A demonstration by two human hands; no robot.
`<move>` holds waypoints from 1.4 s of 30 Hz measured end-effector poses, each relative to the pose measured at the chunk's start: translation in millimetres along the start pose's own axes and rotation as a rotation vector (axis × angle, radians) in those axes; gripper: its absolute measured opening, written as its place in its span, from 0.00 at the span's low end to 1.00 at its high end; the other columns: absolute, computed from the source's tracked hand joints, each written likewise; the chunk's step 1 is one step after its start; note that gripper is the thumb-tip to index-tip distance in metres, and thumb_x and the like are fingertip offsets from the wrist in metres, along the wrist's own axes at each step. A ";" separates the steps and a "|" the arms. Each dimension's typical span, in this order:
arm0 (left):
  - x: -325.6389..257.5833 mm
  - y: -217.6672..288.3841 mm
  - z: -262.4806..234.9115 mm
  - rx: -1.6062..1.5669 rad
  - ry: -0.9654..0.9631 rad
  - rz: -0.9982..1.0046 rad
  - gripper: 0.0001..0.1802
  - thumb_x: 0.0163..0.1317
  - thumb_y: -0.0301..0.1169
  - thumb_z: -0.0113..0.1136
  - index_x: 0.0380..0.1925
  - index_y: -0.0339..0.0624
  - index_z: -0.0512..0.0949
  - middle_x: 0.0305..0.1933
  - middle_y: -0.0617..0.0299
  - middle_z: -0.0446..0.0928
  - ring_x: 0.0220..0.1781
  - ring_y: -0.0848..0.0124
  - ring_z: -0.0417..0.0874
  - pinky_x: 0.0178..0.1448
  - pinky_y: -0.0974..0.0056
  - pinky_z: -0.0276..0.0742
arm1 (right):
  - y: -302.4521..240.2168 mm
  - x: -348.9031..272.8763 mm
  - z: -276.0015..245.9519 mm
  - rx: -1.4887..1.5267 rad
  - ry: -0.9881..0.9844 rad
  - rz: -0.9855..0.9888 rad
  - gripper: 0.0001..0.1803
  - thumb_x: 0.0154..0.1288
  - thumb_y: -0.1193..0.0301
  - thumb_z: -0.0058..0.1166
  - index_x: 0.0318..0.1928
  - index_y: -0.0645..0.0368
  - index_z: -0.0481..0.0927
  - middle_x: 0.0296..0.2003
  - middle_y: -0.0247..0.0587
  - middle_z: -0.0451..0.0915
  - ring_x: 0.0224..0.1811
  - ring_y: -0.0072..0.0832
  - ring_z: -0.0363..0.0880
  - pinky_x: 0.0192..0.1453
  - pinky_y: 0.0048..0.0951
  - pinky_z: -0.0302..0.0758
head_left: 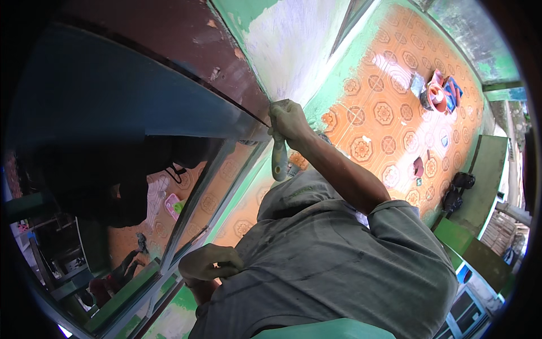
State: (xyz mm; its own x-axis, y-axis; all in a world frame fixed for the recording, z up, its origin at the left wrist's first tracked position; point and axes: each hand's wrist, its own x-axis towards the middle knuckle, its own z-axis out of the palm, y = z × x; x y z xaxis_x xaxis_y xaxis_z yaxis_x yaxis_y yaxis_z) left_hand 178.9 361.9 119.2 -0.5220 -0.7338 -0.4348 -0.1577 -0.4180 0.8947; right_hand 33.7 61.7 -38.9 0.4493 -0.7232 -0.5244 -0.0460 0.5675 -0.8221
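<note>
Closed grip: right hand (289, 121) around tool (279, 161), beside brown frame (192, 48). Left hand (212, 262): curled by shirt (339, 254), hold unclear.

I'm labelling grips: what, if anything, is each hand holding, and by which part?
The right hand grips a grey-handled tool by the handle's upper part. I see nothing in the left hand.

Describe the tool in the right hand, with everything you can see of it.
The tool shows mainly as a grey handle, plastic or rubber-like in look, with a small yellowish ring near its rounded end. The right hand is closed around its upper part; its working end cannot be made out. The handle points toward the picture's lower edge, close to where the brown frame meets the patchy whitish wall.
</note>
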 end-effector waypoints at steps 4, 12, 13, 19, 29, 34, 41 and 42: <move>25.3 4.0 -1.7 0.092 0.147 0.121 0.08 0.59 0.22 0.69 0.38 0.38 0.83 0.36 0.57 0.83 0.33 0.67 0.82 0.39 0.62 0.76 | -13.9 -9.1 -2.5 -0.004 -0.049 0.003 0.08 0.72 0.70 0.50 0.41 0.64 0.75 0.28 0.36 0.73 0.21 0.24 0.72 0.26 0.30 0.76; 58.2 -4.7 27.1 -0.007 0.163 0.266 0.12 0.59 0.21 0.68 0.43 0.34 0.81 0.38 0.55 0.82 0.40 0.59 0.82 0.45 0.60 0.76 | -18.0 -9.2 -57.2 -0.051 -0.103 -0.162 0.13 0.76 0.65 0.51 0.49 0.62 0.76 0.35 0.35 0.76 0.28 0.18 0.74 0.28 0.23 0.77; 52.7 -5.1 28.2 0.040 0.154 0.221 0.13 0.61 0.21 0.67 0.46 0.34 0.80 0.39 0.55 0.82 0.39 0.61 0.83 0.44 0.62 0.77 | -11.3 -8.0 -64.2 -0.043 -0.130 -0.113 0.13 0.76 0.65 0.51 0.49 0.62 0.76 0.35 0.35 0.76 0.29 0.19 0.74 0.29 0.23 0.77; 34.7 11.7 20.1 0.049 0.016 0.207 0.07 0.65 0.21 0.64 0.43 0.36 0.81 0.36 0.56 0.82 0.33 0.67 0.85 0.36 0.66 0.76 | 51.5 -11.1 -89.0 -0.064 -0.293 0.061 0.13 0.76 0.66 0.51 0.49 0.64 0.76 0.36 0.37 0.79 0.31 0.19 0.76 0.32 0.23 0.76; 77.5 22.8 48.0 -0.054 0.068 0.302 0.11 0.66 0.22 0.65 0.47 0.36 0.83 0.38 0.56 0.83 0.36 0.65 0.84 0.40 0.62 0.77 | 63.7 -16.4 -122.8 -0.096 -0.493 0.253 0.17 0.75 0.70 0.47 0.59 0.64 0.66 0.40 0.46 0.78 0.30 0.25 0.78 0.33 0.27 0.81; 124.2 42.1 59.4 0.048 0.204 0.277 0.07 0.66 0.22 0.64 0.43 0.35 0.82 0.38 0.56 0.83 0.33 0.66 0.84 0.37 0.63 0.76 | 53.9 9.5 -154.2 -0.222 -0.605 0.324 0.20 0.76 0.68 0.46 0.63 0.63 0.65 0.43 0.47 0.78 0.34 0.27 0.80 0.36 0.28 0.83; 181.5 81.6 63.7 -0.081 0.186 0.473 0.07 0.65 0.22 0.65 0.42 0.35 0.84 0.38 0.57 0.85 0.36 0.68 0.86 0.40 0.64 0.80 | 34.6 46.3 -218.0 -0.315 -0.699 0.387 0.27 0.76 0.70 0.49 0.69 0.63 0.58 0.47 0.54 0.78 0.41 0.34 0.83 0.44 0.37 0.86; 183.8 87.6 60.2 0.024 0.251 0.346 0.06 0.65 0.21 0.65 0.42 0.36 0.84 0.38 0.57 0.85 0.38 0.67 0.86 0.42 0.64 0.80 | 31.4 52.5 -228.8 -0.325 -0.688 0.433 0.27 0.76 0.70 0.49 0.69 0.63 0.58 0.46 0.55 0.78 0.41 0.34 0.83 0.44 0.37 0.87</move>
State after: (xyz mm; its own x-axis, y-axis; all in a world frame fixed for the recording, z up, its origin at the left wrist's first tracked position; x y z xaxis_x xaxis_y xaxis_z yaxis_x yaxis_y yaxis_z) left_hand 18.7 222.7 123.8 -0.3276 -0.9374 -0.1178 -0.0307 -0.1141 0.9930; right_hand -148.2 -48.5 -142.9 0.7675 -0.0129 -0.6409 -0.5418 0.5214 -0.6593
